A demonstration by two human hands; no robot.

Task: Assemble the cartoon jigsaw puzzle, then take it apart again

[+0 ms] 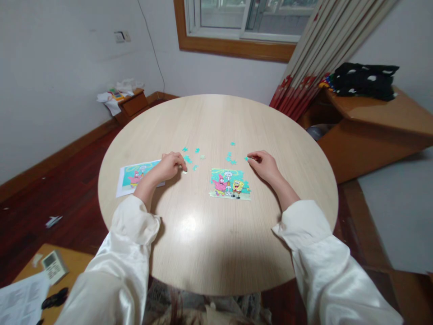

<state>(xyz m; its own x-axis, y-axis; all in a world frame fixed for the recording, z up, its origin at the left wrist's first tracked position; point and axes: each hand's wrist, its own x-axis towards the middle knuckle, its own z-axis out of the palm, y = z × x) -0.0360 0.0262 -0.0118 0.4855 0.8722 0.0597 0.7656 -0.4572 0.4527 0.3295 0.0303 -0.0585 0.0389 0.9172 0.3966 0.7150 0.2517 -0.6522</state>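
A partly joined jigsaw puzzle of cartoon figures lies on the round table between my hands, its upper right edge uneven. My right hand is closed, thumb and fingers pinching a turquoise puzzle piece just above right of the puzzle. To the left, my left hand has curled fingers on a small pale puzzle piece at the tabletop. Several loose turquoise pieces lie beyond my left fingertips. Others sit above the puzzle. A printed reference picture is partly covered by my left hand and wrist.
The round wooden table stands before a window and a curtain. At right is a tilted wooden cabinet with black cloth on it. Lower left, a calculator-like device and papers lie on another surface.
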